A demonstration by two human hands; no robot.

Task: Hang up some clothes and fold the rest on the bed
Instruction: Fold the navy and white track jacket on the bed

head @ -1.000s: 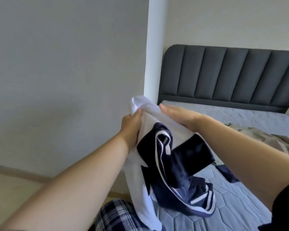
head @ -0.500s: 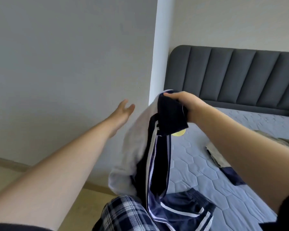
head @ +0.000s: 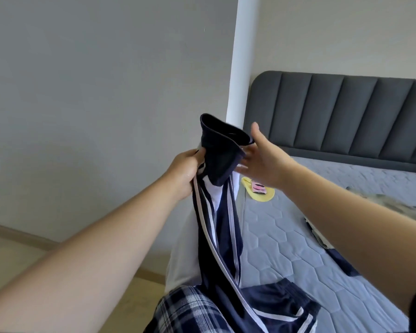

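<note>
Your left arm extends forward and upward from the lower left, forearm bare and wrist straight. Your left hand (head: 186,173) is curled, its fingers clenched on the navy garment (head: 220,152). Your right arm reaches in from the right, forearm bare. Your right hand (head: 262,162) is spread, palm facing left and thumb raised. Its fingers are just beside the garment's upper edge; contact cannot be confirmed. It grips nothing.

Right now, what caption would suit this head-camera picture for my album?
Left hand grips a navy, white-striped garment by the bed; the open right hand hovers beside it.
</note>
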